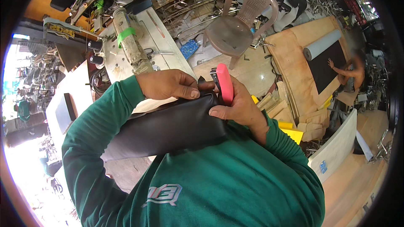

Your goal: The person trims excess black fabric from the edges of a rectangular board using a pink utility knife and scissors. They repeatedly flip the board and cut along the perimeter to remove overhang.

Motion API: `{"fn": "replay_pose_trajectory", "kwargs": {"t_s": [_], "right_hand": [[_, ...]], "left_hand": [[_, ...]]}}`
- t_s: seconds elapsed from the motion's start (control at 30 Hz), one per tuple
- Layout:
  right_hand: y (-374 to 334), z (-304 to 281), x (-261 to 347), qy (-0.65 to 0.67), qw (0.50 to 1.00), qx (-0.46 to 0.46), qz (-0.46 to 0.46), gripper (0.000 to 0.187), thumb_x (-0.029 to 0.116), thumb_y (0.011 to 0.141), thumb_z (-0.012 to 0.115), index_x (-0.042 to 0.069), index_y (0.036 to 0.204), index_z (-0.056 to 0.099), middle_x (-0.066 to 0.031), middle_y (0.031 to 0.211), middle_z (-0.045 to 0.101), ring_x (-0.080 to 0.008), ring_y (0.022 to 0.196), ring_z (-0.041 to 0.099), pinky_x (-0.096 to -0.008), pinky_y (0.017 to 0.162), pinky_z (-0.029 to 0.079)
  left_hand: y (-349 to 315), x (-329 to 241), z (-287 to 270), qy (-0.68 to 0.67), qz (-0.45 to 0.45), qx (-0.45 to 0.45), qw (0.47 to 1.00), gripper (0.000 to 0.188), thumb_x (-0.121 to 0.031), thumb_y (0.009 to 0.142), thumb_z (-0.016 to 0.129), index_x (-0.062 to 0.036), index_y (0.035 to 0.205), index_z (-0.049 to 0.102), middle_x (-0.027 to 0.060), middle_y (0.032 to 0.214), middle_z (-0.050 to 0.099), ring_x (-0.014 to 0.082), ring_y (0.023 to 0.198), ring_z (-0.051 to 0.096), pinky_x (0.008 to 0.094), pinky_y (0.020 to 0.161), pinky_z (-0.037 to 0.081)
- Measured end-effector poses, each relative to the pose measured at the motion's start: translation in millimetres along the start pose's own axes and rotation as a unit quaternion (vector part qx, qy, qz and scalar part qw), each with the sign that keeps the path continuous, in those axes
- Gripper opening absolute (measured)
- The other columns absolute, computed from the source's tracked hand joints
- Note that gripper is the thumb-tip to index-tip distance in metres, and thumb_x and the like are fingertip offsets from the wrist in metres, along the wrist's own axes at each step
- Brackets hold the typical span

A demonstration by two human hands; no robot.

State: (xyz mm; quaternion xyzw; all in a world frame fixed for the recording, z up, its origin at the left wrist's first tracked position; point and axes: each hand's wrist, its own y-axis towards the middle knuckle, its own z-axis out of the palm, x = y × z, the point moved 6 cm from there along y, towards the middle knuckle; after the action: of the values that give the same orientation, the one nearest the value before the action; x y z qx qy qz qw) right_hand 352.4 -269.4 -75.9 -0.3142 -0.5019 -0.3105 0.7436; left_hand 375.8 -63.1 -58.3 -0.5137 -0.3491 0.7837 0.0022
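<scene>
A long black padded piece with a smooth leather-like cover (pixel 168 130) rests against my body, in front of my chest. At its far edge, my left hand (pixel 168 85) is closed, pinching the black cover material near the corner. My right hand (pixel 244 107) is wrapped round a tool with a bright pink handle and a dark metal part (pixel 226 84), whose exact kind I cannot make out. The right thumb lies on the corner of the padded piece. The fingertips of both hands come close together there, partly hidden behind the cover.
Ahead stands a brown plastic chair (pixel 235 29). A white table (pixel 164 38) at left bears a roll with green tape (pixel 128 42) and scissors (pixel 162 52). At right, another person (pixel 351 73) reaches over black sheet material (pixel 324 69) on a wooden board (pixel 290 50). Metal parts crowd the back.
</scene>
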Motion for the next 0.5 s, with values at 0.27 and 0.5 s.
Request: {"fn": "replay_pose_trajectory", "kwargs": {"t_s": [0.27, 0.5], "right_hand": [[-11.5, -6.8, -6.5, 0.052, 0.997, -0.048, -0.031, 0.083, 0.021, 0.088, 0.090, -0.002, 0.156, 0.050, -0.0118, 0.145, 0.068, -0.0184, 0.127, 0.062, -0.0370, 0.114, 0.047], [-16.7, 3.6, 6.8, 0.021, 0.993, -0.116, -0.008, 0.062, 0.016, 0.086, 0.091, 0.000, 0.139, 0.062, -0.0032, 0.115, 0.071, -0.0140, 0.106, 0.066, -0.0333, 0.099, 0.054]], "left_hand": [[-4.7, -11.6, 11.8, 0.066, 0.129, -0.084, 0.986, 0.021, -0.022, 0.114, 0.063, -0.0027, 0.105, 0.063, -0.0042, 0.091, 0.058, 0.0070, 0.087, 0.051, 0.0287, 0.078, 0.046], [-5.6, -19.3, 12.7, 0.116, 0.149, -0.155, 0.970, 0.018, -0.013, 0.109, 0.066, -0.0005, 0.097, 0.064, -0.0011, 0.085, 0.057, 0.0082, 0.085, 0.052, 0.0308, 0.076, 0.048]]}}
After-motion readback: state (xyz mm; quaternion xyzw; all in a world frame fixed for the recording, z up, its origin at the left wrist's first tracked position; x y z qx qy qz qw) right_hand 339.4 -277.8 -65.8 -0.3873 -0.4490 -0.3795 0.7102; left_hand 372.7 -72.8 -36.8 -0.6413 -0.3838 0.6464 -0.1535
